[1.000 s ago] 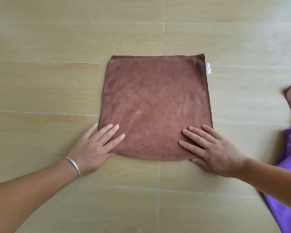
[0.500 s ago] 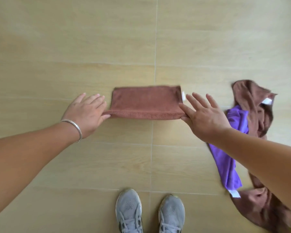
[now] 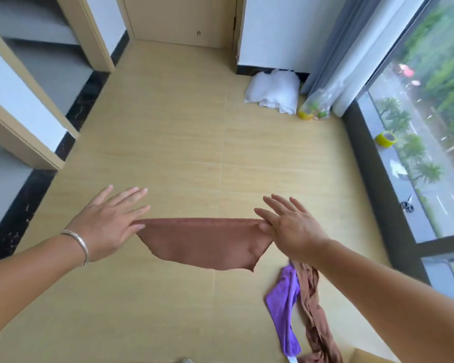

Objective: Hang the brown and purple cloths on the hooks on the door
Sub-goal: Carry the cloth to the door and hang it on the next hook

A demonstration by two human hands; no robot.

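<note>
A brown cloth [image 3: 205, 244] hangs in the air above the floor, stretched between my two hands by its top edge. My left hand [image 3: 108, 226] pinches its left corner with thumb and finger, the other fingers spread straight. My right hand [image 3: 291, 229] pinches the right corner the same way. On the floor at lower right lie a purple cloth [image 3: 283, 305] and another brown cloth [image 3: 315, 318], crumpled side by side. A wooden door [image 3: 181, 19] stands at the far end; no hooks show on its visible lower part.
A white bundle [image 3: 273, 91] and a clear bag with yellow and green items [image 3: 315, 108] sit by the grey curtain [image 3: 344, 48]. A yellow tape roll [image 3: 385, 139] rests on the window sill. Stair steps [image 3: 24, 82] rise on the left.
The brown cloth lay folded on the floor under my hands; now it is lifted and held up by its corners. The view has risen from the floor to the room and door.
</note>
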